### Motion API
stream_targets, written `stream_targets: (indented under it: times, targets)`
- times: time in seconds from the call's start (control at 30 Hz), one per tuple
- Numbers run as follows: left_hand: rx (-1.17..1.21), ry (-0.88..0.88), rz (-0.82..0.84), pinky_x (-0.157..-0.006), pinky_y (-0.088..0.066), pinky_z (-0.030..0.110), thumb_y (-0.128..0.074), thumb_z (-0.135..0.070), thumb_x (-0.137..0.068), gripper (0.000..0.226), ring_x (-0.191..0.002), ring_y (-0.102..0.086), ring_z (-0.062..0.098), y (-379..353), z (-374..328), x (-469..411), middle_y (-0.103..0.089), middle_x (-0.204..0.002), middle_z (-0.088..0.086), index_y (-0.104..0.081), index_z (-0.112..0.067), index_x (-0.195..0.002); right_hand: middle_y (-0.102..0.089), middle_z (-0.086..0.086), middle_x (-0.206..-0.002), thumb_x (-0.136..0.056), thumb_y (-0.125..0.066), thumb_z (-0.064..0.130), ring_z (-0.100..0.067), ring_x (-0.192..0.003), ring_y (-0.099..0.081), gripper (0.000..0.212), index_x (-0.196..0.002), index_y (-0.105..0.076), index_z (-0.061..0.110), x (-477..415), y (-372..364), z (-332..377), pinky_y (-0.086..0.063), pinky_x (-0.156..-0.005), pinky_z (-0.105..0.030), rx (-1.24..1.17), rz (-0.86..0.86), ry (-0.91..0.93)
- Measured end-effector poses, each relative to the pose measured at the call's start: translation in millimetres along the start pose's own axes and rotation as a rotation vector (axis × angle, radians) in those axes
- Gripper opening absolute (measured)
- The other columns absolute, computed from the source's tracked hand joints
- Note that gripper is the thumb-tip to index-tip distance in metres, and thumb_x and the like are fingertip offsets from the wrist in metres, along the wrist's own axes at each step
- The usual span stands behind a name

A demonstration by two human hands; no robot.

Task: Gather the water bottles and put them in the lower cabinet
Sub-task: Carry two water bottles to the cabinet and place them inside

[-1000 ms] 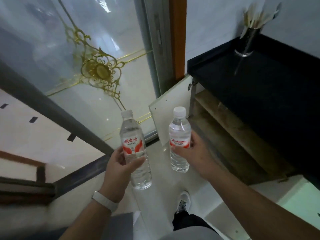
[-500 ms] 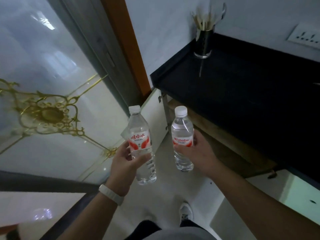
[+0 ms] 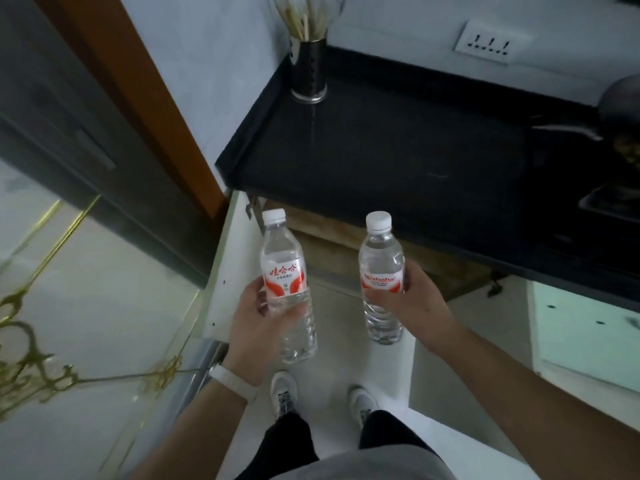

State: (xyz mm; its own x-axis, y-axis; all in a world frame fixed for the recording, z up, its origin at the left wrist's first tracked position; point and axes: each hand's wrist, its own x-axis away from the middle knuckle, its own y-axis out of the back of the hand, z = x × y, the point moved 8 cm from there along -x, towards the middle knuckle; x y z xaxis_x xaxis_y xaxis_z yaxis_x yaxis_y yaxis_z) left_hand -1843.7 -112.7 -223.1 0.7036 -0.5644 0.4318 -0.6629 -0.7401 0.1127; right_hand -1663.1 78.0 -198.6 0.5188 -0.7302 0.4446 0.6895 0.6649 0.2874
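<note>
You have 2 water bottles upright in the air, 1 in each grip: your left hand has its fingers wrapped around the left bottle at the label, and your right hand grips the right bottle the same way. Both hang in front of the open lower cabinet, below the front edge of the black desk. Reaching in with both at once risks knocking a cap against that edge or clipping the open cabinet door.

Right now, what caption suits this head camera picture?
Each hand, left hand and right hand, holds a water bottle before the open lower cabinet.
</note>
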Motion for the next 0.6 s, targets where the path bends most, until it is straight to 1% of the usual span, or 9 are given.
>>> stream_targets:
  times: [0.07, 0.13, 0.2, 0.27, 0.37, 0.47, 0.53, 0.6]
  targets:
    - [-0.024, -0.012, 0.058, -0.073, -0.055, 0.021, -0.088, -0.015, -0.074, 0.061, -0.095, -0.071, 0.007, 3.4, -0.4, -20.6, -0.073, -0.11, -0.007, -0.059, -0.024, -0.127, -0.073, 0.013, -0.092, -0.074, -0.085, 0.023, -0.001, -0.08, -0.07, 0.043, -0.105, -0.058, 0.035, -3.6, -6.1, 1.0, -0.051, -0.069, -0.019, 0.007, -0.052, -0.018]
    - [-0.04, -0.017, 0.096, -0.078, -0.058, 0.025, -0.09, -0.017, -0.072, 0.063, -0.097, -0.072, 0.008, 5.5, 3.8, -40.2, -0.074, -0.111, -0.007, -0.059, -0.023, -0.127, -0.072, 0.013, -0.093, -0.075, -0.084, 0.02, 0.001, -0.08, -0.07, 0.043, -0.105, -0.058, 0.037, -8.1, -13.2, 0.4, -0.05, -0.069, -0.018, -0.004, -0.075, -0.026]
    - [-0.044, 0.003, 0.12, -0.084, -0.059, 0.031, -0.091, -0.019, -0.07, 0.067, -0.099, -0.072, 0.009, 4.8, 10.9, -53.9, -0.074, -0.112, -0.008, -0.059, -0.023, -0.128, -0.073, 0.012, -0.096, -0.076, -0.084, 0.02, -0.001, -0.083, -0.07, 0.043, -0.109, -0.059, 0.034, -12.7, -19.3, -4.9, -0.052, -0.072, -0.02, -0.008, -0.084, -0.043]
    - [-0.029, 0.024, 0.121, -0.084, -0.059, 0.031, -0.091, -0.018, -0.069, 0.067, -0.098, -0.072, 0.009, 2.5, 17.9, -65.4, -0.074, -0.11, -0.008, -0.059, -0.022, -0.128, -0.073, 0.012, -0.098, -0.075, -0.084, 0.023, -0.002, -0.086, -0.07, 0.046, -0.113, -0.059, 0.032, -19.8, -24.4, -10.9, -0.054, -0.076, -0.024, 0.0, -0.088, -0.058]
    - [-0.018, 0.061, 0.105, -0.082, -0.058, 0.029, -0.092, -0.014, -0.068, 0.067, -0.097, -0.072, 0.009, -4.3, 29.8, -79.0, -0.074, -0.109, -0.008, -0.059, -0.022, -0.126, -0.073, 0.013, -0.098, -0.073, -0.085, 0.026, -0.002, -0.086, -0.07, 0.05, -0.115, -0.059, 0.031, -39.8, -31.7, -24.7, -0.054, -0.078, -0.026, -0.003, -0.073, -0.083]
    - [-0.053, 0.086, 0.064, -0.086, -0.058, 0.032, -0.093, -0.016, -0.067, 0.069, -0.101, -0.071, 0.012, -7.1, 41.9, -88.1, -0.074, -0.11, -0.009, -0.058, -0.024, -0.126, -0.072, 0.014, -0.098, -0.073, -0.086, 0.028, -0.002, -0.087, -0.07, 0.05, -0.115, -0.059, 0.033, -61.8, -39.1, -40.5, -0.055, -0.081, -0.028, -0.013, -0.052, -0.111]
    - [-0.07, 0.094, 0.044, -0.087, -0.058, 0.032, -0.093, -0.018, -0.067, 0.072, -0.101, -0.07, 0.012, -10.6, 48.8, -94.3, -0.073, -0.111, -0.009, -0.057, -0.023, -0.129, -0.072, 0.015, -0.097, -0.072, -0.086, 0.03, -0.002, -0.087, -0.069, 0.05, -0.113, -0.059, 0.034, -75.2, -43.2, -52.1, -0.055, -0.081, -0.028, -0.031, -0.038, -0.122]
    - [-0.07, 0.106, 0.021, -0.083, -0.057, 0.029, -0.092, -0.016, -0.068, 0.071, -0.1, -0.07, 0.013, -15.9, 57.1, -102.0, -0.073, -0.111, -0.007, -0.057, -0.021, -0.129, -0.072, 0.015, -0.097, -0.072, -0.086, 0.031, -0.001, -0.086, -0.069, 0.049, -0.113, -0.058, 0.034, -87.7, -46.5, -65.4, -0.054, -0.079, -0.026, -0.03, -0.02, -0.135]
